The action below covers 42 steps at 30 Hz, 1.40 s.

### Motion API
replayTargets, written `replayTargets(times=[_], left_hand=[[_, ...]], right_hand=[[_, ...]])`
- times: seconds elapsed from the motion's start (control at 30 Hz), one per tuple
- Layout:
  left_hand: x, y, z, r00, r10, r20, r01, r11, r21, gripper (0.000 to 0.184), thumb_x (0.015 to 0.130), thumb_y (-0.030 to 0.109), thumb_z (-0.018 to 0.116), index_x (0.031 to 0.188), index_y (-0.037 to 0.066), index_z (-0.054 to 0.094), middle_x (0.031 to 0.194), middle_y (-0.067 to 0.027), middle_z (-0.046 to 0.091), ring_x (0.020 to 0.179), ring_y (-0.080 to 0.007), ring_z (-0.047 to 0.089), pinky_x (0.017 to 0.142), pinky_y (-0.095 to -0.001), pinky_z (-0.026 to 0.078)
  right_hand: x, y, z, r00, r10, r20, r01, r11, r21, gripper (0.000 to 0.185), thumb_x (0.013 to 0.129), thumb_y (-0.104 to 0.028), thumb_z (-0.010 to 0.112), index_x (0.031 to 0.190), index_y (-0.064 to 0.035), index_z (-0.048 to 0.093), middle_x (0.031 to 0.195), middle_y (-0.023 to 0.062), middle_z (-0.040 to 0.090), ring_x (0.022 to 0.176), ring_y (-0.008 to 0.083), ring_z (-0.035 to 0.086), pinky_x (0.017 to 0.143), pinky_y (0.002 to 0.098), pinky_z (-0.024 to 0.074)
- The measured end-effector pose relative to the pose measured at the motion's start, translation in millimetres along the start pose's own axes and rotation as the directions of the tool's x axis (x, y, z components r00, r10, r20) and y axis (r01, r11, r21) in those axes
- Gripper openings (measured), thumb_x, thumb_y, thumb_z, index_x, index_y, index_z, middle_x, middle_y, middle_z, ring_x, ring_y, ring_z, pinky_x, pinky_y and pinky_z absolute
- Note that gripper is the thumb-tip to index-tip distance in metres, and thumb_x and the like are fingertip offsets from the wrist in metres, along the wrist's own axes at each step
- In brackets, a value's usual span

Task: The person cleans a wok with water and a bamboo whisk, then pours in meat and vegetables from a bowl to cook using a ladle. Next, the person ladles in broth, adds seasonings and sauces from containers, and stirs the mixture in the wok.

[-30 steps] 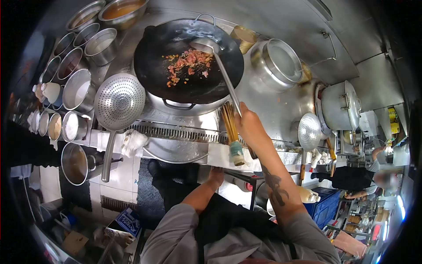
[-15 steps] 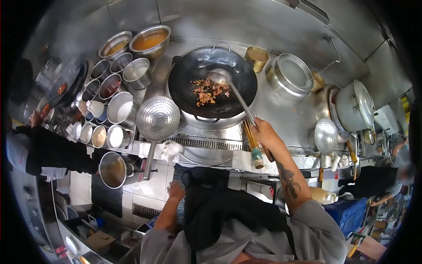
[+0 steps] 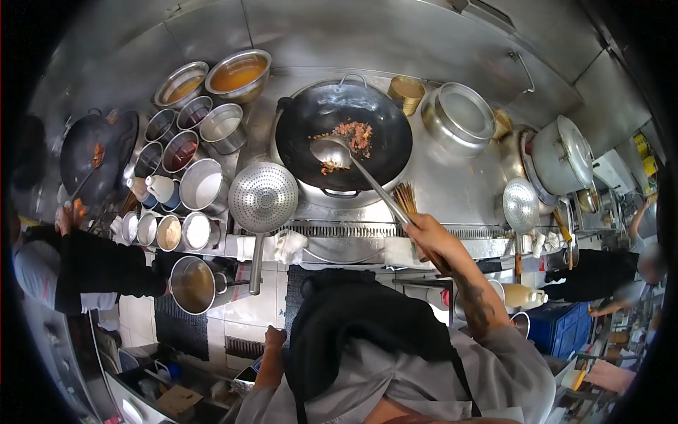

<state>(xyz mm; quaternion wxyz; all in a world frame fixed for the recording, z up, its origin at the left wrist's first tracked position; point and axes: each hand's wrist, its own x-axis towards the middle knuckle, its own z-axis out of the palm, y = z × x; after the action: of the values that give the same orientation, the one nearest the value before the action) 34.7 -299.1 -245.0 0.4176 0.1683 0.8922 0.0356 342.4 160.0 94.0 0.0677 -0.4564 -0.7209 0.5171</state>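
Observation:
My right hand [image 3: 427, 232] is wrapped around the long handle of a ladle [image 3: 330, 151]. The ladle's bowl rests low in a black wok [image 3: 385, 159], against chopped reddish and golden food [image 3: 357, 134]. Some bits lie on the near side of the bowl. Under my right hand, a bamboo brush [image 3: 406, 196] is partly hidden. My left hand [image 3: 274, 336] hangs low beside my apron, away from the stove; its fingers look curled, with nothing visible in them.
Left of the wok are a perforated strainer [image 3: 263, 196], several seasoning pots and two bowls of orange liquid [image 3: 239, 74]. A lidded pot [image 3: 466, 116] and a tin [image 3: 407, 92] stand right. A co-worker's hand [image 3: 67, 215] is at another wok [image 3: 81, 152]; another person [image 3: 600, 279] is far right.
The ladle bowl has come nearer and slightly left in the wok, and food has shifted to its far side. My left hand has dropped lower. At far left, the co-worker's wok has become clearer.

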Motion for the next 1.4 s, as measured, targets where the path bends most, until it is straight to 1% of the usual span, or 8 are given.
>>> replayTargets(times=[0.17,0.2,0.4,0.77,1.0,1.2,1.23,1.4], left_hand=[[67,-30,4,0.956,0.293,-0.002,-0.289,0.943,0.165,0.055,0.072,0.02,0.058,0.112,-0.016,0.047,0.107,-0.0366,0.057,0.104,-0.0476,0.056,0.093,-0.0456,0.046],[72,-28,1,0.967,0.251,-0.052,-0.246,0.966,0.079,0.054,0.071,0.02,0.058,0.11,-0.017,0.048,0.107,-0.0367,0.057,0.104,-0.0476,0.056,0.092,-0.0453,0.046],[58,-28,-14,0.886,0.287,-0.365,-0.295,0.955,0.035,0.035,0.073,0.022,0.058,0.085,-0.011,0.059,0.082,-0.0314,0.061,0.075,-0.0462,0.059,0.068,-0.0495,0.049],[99,-63,-13,0.818,0.396,0.416,-0.574,0.594,0.563,0.043,0.076,0.023,0.056,0.097,-0.014,0.054,0.093,-0.0302,0.063,0.089,-0.0426,0.063,0.082,-0.0448,0.051],[114,-69,-11,0.863,0.491,0.115,-0.493,0.771,0.404,0.036,0.076,0.018,0.055,0.092,-0.013,0.054,0.087,-0.0297,0.064,0.078,-0.041,0.063,0.075,-0.0463,0.051],[86,-37,-55,0.832,0.424,0.357,-0.554,0.639,0.533,0.039,0.073,0.018,0.056,0.099,-0.012,0.055,0.096,-0.0313,0.063,0.09,-0.0434,0.062,0.085,-0.0457,0.049],[75,-33,-49,0.994,0.071,-0.087,-0.072,0.997,-0.017,0.041,0.073,0.019,0.056,0.1,-0.011,0.055,0.102,-0.0329,0.061,0.098,-0.0444,0.06,0.089,-0.0446,0.048],[54,-31,-69,0.989,-0.099,-0.109,0.07,0.968,-0.242,0.04,0.072,0.02,0.057,0.099,-0.011,0.055,0.103,-0.0327,0.061,0.099,-0.0441,0.06,0.088,-0.0444,0.049]], right_hand=[[45,-14,1,0.958,-0.121,-0.258,0.069,0.977,-0.202,0.021,0.092,-0.016,0.052,0.1,0.0029,0.054,0.054,0.0087,0.053,0.042,0.0158,0.052,0.042,0.0325,0.0431],[71,26,10,0.713,-0.597,-0.368,0.297,0.732,-0.613,0.021,0.091,-0.014,0.053,0.103,0.0033,0.054,0.056,0.0096,0.054,0.044,0.0166,0.054,0.044,0.0332,0.0435],[37,-36,3,0.979,-0.039,-0.199,0.001,0.982,-0.187,0.026,0.088,-0.013,0.054,0.107,0.005,0.055,0.07,0.0247,0.061,0.05,0.0291,0.061,0.05,0.0391,0.0497],[-4,-49,7,0.893,-0.305,-0.331,0.161,0.904,-0.397,0.029,0.087,-0.011,0.055,0.111,0.0052,0.053,0.069,0.0274,0.058,0.062,0.0418,0.059,0.059,0.0434,0.0477],[-19,1,-5,0.905,-0.223,-0.361,-0.018,0.829,-0.558,0.03,0.088,-0.013,0.054,0.112,0.0048,0.052,0.071,0.0252,0.06,0.063,0.0408,0.062,0.058,0.0446,0.0483],[-6,7,8,0.912,0.028,-0.41,-0.068,0.994,-0.083,0.017,0.092,-0.015,0.054,0.097,0.0005,0.056,0.057,0.0018,0.049,0.04,0.0103,0.047,0.038,0.0285,0.0368],[6,7,8,0.902,0.015,-0.432,-0.067,0.992,-0.106,0.016,0.092,-0.015,0.054,0.096,0.0002,0.056,0.057,0.0019,0.049,0.039,0.0107,0.046,0.037,0.0282,0.0362],[36,-70,14,0.95,0.061,-0.306,0.073,0.91,0.408,0.02,0.09,-0.011,0.055,0.109,-0.0058,0.054,0.063,0.0005,0.05,0.04,0.0101,0.048,0.036,0.0266,0.0407]])
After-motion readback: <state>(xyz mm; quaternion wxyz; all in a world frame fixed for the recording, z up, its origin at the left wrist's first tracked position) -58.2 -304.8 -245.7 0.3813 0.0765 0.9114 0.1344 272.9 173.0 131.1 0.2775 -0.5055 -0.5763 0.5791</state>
